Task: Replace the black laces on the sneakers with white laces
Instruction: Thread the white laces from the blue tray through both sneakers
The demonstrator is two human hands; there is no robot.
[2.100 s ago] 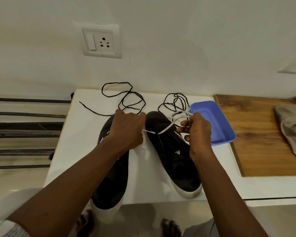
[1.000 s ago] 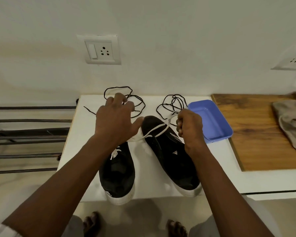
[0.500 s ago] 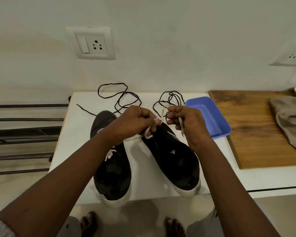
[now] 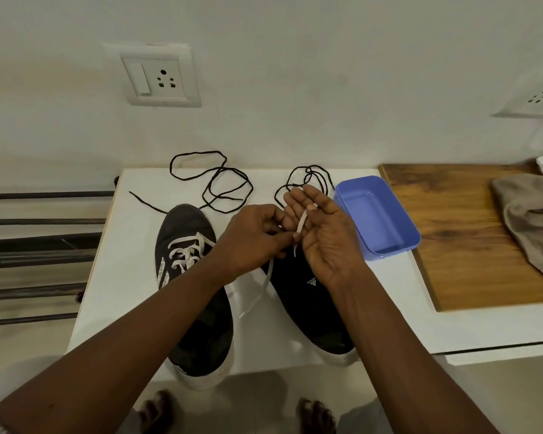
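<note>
Two black sneakers lie on the white table (image 4: 129, 277). The left sneaker (image 4: 198, 333) carries a white lace in its eyelets (image 4: 185, 252). Over the right sneaker (image 4: 314, 308) both hands work another white lace (image 4: 301, 223). My left hand (image 4: 251, 242) pinches it with curled fingers, and a loose end (image 4: 257, 296) hangs down between the shoes. My right hand (image 4: 323, 236) has its fingers stretched out, and the lace is pinched between thumb and fingers. Two black laces (image 4: 217, 186) (image 4: 308, 177) lie loose behind the shoes.
A blue plastic tray (image 4: 386, 245) stands right of my hands, next to a wooden board (image 4: 452, 239) with a grey-brown cloth (image 4: 533, 227) on it. Dark rack bars (image 4: 38, 242) run along the left. Wall sockets (image 4: 160, 76) sit above. Bare feet (image 4: 314, 415) show below the table edge.
My right hand has stretched its fingers out and turned palm-up with the lace running through it. My left hand has moved right to meet it. One lace end now hangs free between the shoes.
</note>
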